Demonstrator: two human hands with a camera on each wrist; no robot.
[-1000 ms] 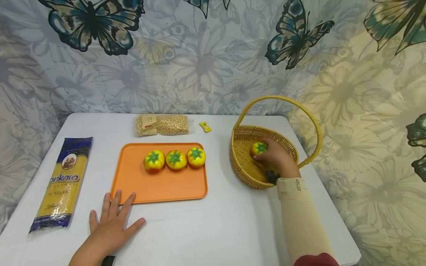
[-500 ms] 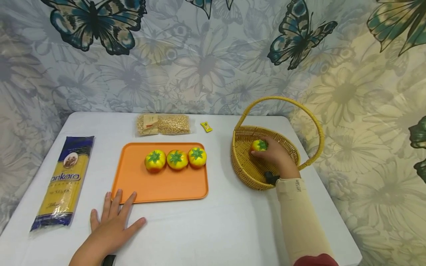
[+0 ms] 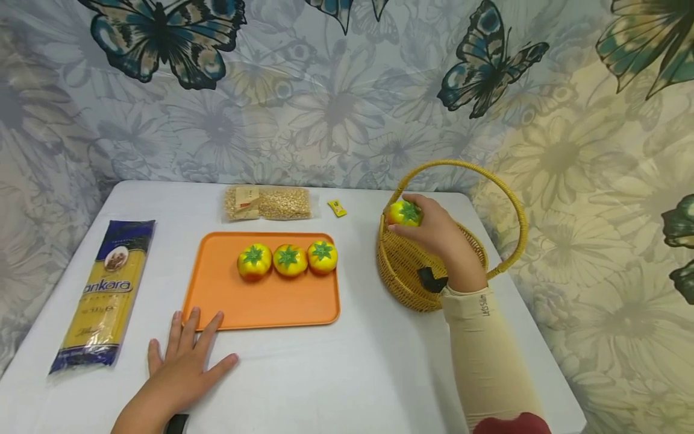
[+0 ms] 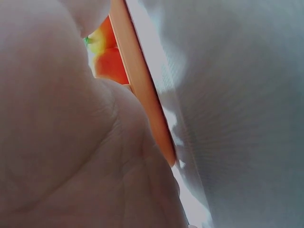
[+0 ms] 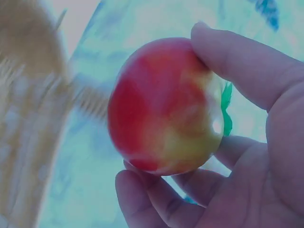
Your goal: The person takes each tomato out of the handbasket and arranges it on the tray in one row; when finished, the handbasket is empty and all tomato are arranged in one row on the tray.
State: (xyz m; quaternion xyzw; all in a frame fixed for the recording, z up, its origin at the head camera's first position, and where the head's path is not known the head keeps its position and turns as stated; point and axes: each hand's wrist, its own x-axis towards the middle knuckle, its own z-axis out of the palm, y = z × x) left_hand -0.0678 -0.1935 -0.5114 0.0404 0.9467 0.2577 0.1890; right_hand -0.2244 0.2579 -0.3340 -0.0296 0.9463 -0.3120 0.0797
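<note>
My right hand (image 3: 438, 234) holds a toy tomato (image 3: 403, 214), yellow and red with a green leafy top, over the left rim of a yellow wicker basket (image 3: 396, 262). In the right wrist view, thumb and fingers curl round the tomato (image 5: 164, 107). My left hand (image 3: 184, 367) lies flat with fingers spread, its fingertips at the front left edge of an orange tray (image 3: 260, 307). Three similar tomatoes stand in a row on the tray: a left one (image 3: 254, 262), a middle one (image 3: 290, 260) and a right one (image 3: 322, 257).
A blue and yellow pasta packet (image 3: 103, 295) lies at the left. Behind the tray are a clear bag of pale grains (image 3: 268, 202) and a small yellow sachet (image 3: 337, 208). The basket's tall handle (image 3: 520, 229) arches over it. A patterned wall covering (image 3: 336, 138) stands behind the white table (image 3: 336, 380).
My right hand has lifted the tomato from inside the basket, up and leftward to the rim. The left hand stays in place on the table.
</note>
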